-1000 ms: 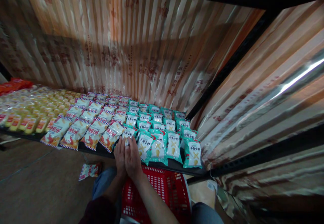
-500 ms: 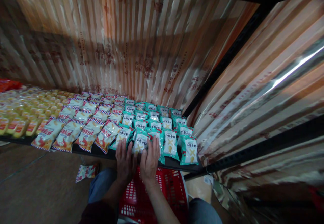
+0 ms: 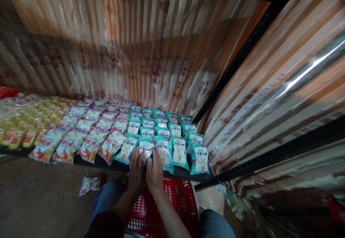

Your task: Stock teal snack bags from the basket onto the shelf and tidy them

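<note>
A green and white snack bag (image 3: 146, 147) lies at the front of the shelf between my two hands. My left hand (image 3: 136, 171) holds its left side, fingers long and close together. On its right side is my right hand (image 3: 155, 173), with the thumb over the lower front of the bag. The hands hide the bag's lower part. Matching green bags stand around it: one snack bag (image 3: 128, 150) to the left and another snack bag (image 3: 164, 153) to the right. Several rows of the same green bags sit behind.
White-and-orange snack bags (image 3: 91, 143) with striped edges fill the shelf to the left, then yellow packs (image 3: 29, 137). Below my hands is a red basket (image 3: 185, 202). One striped bag (image 3: 90, 185) lies on the floor. A dark shelf post (image 3: 229, 78) rises at the right.
My hands have drawn closer together around one green bag. My right hand has moved left off the neighbouring bag, whose front now shows. The camera view has shifted slightly.
</note>
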`<state>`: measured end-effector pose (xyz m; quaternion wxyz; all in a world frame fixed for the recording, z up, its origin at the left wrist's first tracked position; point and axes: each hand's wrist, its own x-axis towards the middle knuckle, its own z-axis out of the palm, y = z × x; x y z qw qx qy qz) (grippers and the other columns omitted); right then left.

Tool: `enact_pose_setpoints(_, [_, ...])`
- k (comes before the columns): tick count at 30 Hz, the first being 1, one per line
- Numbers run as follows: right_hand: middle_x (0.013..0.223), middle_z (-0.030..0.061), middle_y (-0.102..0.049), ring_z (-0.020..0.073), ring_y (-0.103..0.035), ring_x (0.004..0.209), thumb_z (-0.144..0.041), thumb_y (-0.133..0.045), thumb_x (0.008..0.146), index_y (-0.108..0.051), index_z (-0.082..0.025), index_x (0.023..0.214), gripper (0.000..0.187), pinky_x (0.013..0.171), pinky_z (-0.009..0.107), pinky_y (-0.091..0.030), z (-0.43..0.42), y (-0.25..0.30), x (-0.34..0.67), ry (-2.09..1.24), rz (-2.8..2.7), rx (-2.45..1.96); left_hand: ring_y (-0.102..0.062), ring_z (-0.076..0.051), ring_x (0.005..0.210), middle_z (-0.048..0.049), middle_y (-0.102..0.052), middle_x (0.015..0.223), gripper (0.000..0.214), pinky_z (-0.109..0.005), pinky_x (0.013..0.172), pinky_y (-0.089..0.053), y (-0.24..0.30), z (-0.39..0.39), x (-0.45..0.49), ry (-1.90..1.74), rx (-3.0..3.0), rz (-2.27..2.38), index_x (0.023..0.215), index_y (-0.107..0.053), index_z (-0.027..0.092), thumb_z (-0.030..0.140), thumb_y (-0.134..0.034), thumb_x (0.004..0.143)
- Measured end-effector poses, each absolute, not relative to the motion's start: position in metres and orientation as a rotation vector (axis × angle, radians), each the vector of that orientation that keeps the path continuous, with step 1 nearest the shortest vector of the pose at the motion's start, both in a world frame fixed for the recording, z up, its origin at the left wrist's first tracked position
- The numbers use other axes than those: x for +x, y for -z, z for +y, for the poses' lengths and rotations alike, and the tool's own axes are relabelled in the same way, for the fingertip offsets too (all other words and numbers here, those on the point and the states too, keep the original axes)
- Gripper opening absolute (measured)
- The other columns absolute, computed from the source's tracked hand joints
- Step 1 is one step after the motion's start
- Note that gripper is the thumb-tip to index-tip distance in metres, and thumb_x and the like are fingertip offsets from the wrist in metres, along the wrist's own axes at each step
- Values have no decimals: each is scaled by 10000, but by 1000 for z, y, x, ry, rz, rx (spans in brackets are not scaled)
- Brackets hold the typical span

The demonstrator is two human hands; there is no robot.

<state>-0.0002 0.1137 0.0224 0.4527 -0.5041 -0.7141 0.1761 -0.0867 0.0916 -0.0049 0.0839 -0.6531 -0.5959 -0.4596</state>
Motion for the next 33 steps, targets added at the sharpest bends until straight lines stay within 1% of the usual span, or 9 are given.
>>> enact_pose_setpoints(3, [1439, 166, -381, 230, -334, 1349, -367, -284, 951, -411, -110, 1362, 501, 1066, 497, -339, 114, -22, 4, -438, -1776, -1245, -170, -289, 1404, -188, -181, 1510, 579, -523, 1071, -311, 2, 91, -84, 1401, -1950, -1766, 1450, -126, 180, 249, -364, 927])
enact_pose_setpoints(8, [1458, 163, -351, 237, -310, 1361, -358, -280, 953, -395, -108, 1372, 501, 1068, 511, -328, 115, -27, 10, -402, -1760, -1256, -175, -288, 1403, -196, -161, 1513, 582, -503, 1071, -320, -2, 96, -78, 1434, -1920, -1786, 1447, -137, 154, 264, -374, 928])
enact_pose_setpoints(14, [1422, 166, -408, 232, -364, 1333, -370, -278, 954, -408, -107, 1366, 505, 1057, 492, -360, 115, -27, 7, -441, -1803, -1255, -192, -267, 1401, -152, -119, 1535, 550, -486, 1050, -351, 3, 104, -77, 1439, -1920, -1823, 1454, -112, 222, 262, -316, 945])
enact_pose_setpoints(18, [1433, 169, -390, 221, -334, 1349, -352, -275, 957, -403, -89, 1364, 501, 1073, 477, -344, 118, -28, 12, -386, -1815, -1241, -149, -291, 1409, -153, -90, 1540, 584, -514, 1066, -304, 0, 104, -75, 1415, -1891, -1828, 1456, -105, 214, 266, -358, 932])
enact_pose_setpoints(22, [1454, 164, -353, 228, -285, 1369, -337, -256, 964, -393, -100, 1369, 489, 1082, 505, -312, 124, -30, 28, -244, -1768, -1265, -131, -333, 1405, -196, -112, 1527, 634, -548, 1067, -274, -13, 102, -71, 1363, -1853, -1792, 1448, -146, 153, 223, -447, 894])
enact_pose_setpoints(25, [1454, 161, -350, 242, -274, 1371, -350, -247, 966, -394, -118, 1369, 487, 1070, 530, -310, 128, -29, 41, -177, -1728, -1312, -130, -338, 1405, -192, -123, 1527, 626, -554, 1067, -268, -19, 101, -67, 1309, -1858, -1765, 1439, -185, 152, 209, -466, 882])
enact_pose_setpoints(29, [1472, 172, -309, 257, -256, 1375, -370, -257, 964, -413, -110, 1357, 496, 1077, 527, -290, 130, -25, 51, -175, -1689, -1408, -139, -338, 1404, -188, -98, 1532, 580, -542, 1055, -289, -18, 105, -65, 1227, -1861, -1758, 1420, -246, 157, 188, -455, 880])
enact_pose_setpoints(33, [1464, 185, -315, 252, -263, 1372, -393, -250, 962, -427, -90, 1345, 519, 1076, 497, -302, 133, -20, 53, -236, -1679, -1427, -158, -341, 1399, -208, -105, 1526, 546, -523, 1040, -316, -15, 108, -65, 1187, -1842, -1754, 1397, -295, 133, 161, -450, 874])
